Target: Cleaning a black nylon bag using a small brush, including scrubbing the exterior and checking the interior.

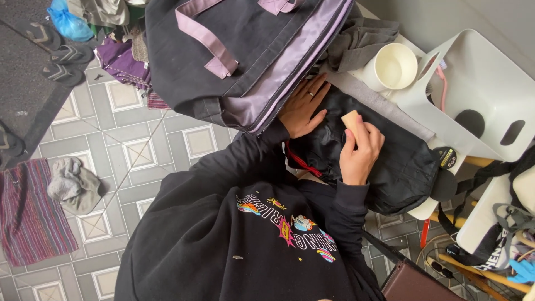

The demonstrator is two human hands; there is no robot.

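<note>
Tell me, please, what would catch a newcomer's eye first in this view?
The person's two hands at the centre stand out: the left hand lies flat on a black garment, while the right hand holds a small tan block over it. Above them looms a large black bag with lilac straps; a white cup sits at right.

Black sweatshirt (239,245) with long ribbed-cuff sleeves, bright cartoon lettering print across the chest, small pale flecks below the print. Ring (310,93) on one finger, above the print.
</note>
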